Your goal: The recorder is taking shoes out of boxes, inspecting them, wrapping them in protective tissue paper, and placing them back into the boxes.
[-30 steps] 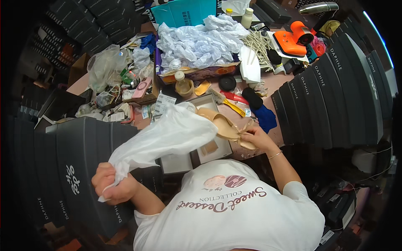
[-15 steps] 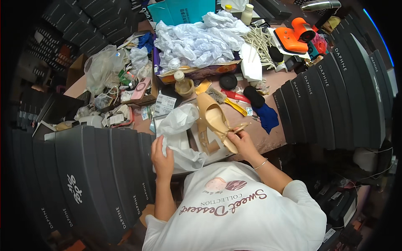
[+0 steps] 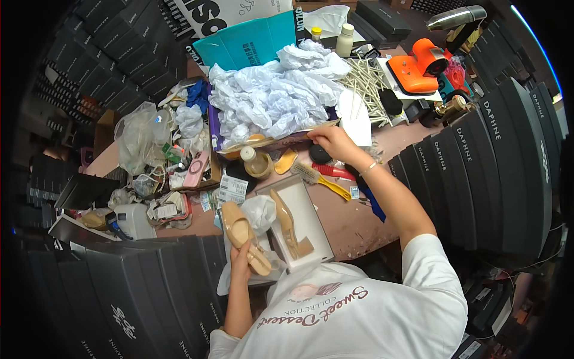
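"While the left hand (image 3: pixel 240 262) gripped the beige shoe (image 3: pixel 235 220), where was that shoe?"

"Toward the near side of the counter (image 3: pixel 359 224), just left of the open box (image 3: pixel 314 226) and partly over white wrapping paper (image 3: pixel 260 213)."

"And its long axis?"

"It slanted from far left to near right, rounded end farthest away. The left hand had it by the near half. Inside the open box, to the right, a second shoe (image 3: pixel 283 216) lay at a similar slant."

"Which hand was nearer?"

"The left, plainly. The right hand (image 3: pixel 333 143) was well apart, far and to the right, beside the near edge of a carton (image 3: pixel 214 125) heaped with crumpled tissue (image 3: pixel 269 99). Its fingers were bent, but I couldn't tell whether they pinched anything."

"What else was close by?"

"A black round lid (image 3: pixel 320 154) sat just by those fingers. Between the hands were a bottle (image 3: pixel 256 161) and, farther right, a yellow-handled brush (image 3: pixel 333 186). Dark shoe boxes rose in rows: a left row (image 3: pixel 152 281) and a right row (image 3: pixel 475 164)."
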Tool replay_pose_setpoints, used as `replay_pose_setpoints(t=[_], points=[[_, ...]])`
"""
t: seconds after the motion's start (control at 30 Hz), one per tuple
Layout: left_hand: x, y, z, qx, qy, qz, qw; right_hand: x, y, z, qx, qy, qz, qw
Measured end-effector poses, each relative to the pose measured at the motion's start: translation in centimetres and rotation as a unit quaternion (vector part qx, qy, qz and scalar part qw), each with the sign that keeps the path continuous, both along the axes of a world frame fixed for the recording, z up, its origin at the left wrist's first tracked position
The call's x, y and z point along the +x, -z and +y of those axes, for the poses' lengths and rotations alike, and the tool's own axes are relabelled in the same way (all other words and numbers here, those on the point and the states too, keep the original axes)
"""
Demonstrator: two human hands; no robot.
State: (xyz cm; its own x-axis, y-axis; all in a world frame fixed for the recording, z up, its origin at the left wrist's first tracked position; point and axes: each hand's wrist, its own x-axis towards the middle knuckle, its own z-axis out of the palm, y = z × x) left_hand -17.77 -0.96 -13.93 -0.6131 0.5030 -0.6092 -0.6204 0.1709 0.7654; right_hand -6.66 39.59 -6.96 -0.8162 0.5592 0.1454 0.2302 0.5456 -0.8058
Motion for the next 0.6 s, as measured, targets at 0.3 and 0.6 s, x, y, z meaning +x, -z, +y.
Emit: replay_pose_setpoints(t=[0.3, 0.6], points=[[-0.2, 6.7, -2.5, -0.116, -0.038, -0.089, 0.989, -7.3, 8.1, 11.2, 0.194, -0.044, -0.319, 0.927], [4.4, -3.1, 1.9, -0.186, 0.190, 0.406, 0.875, -5.6, 5.2, 9.6, 0.054, 0.052, -0.088, 0.993]])
